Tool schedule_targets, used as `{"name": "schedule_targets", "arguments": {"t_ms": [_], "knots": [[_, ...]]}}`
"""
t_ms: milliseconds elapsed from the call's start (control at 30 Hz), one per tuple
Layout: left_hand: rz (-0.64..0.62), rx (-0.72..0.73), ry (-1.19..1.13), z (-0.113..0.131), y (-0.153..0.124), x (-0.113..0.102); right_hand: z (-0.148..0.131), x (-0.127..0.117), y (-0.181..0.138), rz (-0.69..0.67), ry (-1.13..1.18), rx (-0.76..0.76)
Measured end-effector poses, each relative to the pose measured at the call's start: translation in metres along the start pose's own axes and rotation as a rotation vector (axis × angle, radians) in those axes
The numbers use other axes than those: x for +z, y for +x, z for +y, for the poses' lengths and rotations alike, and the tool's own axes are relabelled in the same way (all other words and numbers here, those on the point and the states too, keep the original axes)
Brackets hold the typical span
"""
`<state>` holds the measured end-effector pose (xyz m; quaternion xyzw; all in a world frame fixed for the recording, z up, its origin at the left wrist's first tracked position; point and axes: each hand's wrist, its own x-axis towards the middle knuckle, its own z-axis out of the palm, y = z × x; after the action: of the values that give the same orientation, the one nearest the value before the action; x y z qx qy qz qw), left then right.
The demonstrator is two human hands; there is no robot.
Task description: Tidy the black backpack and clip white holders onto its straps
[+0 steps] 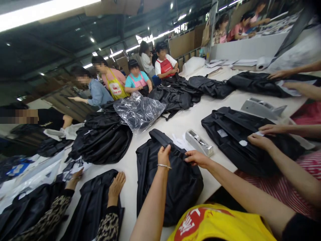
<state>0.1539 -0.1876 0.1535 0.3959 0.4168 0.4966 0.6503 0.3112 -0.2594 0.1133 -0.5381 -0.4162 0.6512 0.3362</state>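
Note:
A black backpack (180,187) lies on the table right in front of me, its padded top part turned away from me. My left hand (164,154), with a bracelet at the wrist, is closed on the fabric near the top of the bag. To the right of it, my right hand (197,158) pinches the bag's upper right edge between thumb and fingers. Just beyond that hand stands a grey tape dispenser (199,142), and white paper slips (179,141) lie beside it.
At right, a co-worker's hands (262,140) work over another black backpack (220,130). On the left, a co-worker's hand (116,185) rests on a further bag (92,201). Clear plastic (140,112) and piled black bags (100,140) lie across the pale table (160,122). A second dispenser (260,107) stands farther right.

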Motion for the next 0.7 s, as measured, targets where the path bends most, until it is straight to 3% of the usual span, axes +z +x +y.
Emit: {"name": "schedule_targets", "arguments": {"t_ms": [67, 133, 233, 400, 533, 700], "knots": [[0.045, 0.097, -0.125, 0.021, 0.025, 0.010, 0.000, -0.012, -0.001, -0.078, 0.195, -0.024], [0.045, 0.101, -0.141, 0.027, 0.048, 0.017, 0.005, -0.022, 0.004, -0.125, 0.246, -0.012], [0.101, 0.034, -0.071, 0.007, 0.075, 0.020, 0.020, -0.030, 0.023, -0.081, 0.161, 0.024], [0.335, -0.014, 0.066, -0.027, 0.108, 0.016, 0.033, -0.034, 0.061, 0.014, 0.002, 0.046], [0.438, 0.065, 0.208, -0.013, 0.137, 0.015, 0.022, -0.036, 0.078, -0.046, 0.063, -0.071], [0.566, 0.049, 0.263, -0.003, 0.152, 0.011, 0.015, -0.030, 0.081, -0.162, 0.189, 0.056]]}}
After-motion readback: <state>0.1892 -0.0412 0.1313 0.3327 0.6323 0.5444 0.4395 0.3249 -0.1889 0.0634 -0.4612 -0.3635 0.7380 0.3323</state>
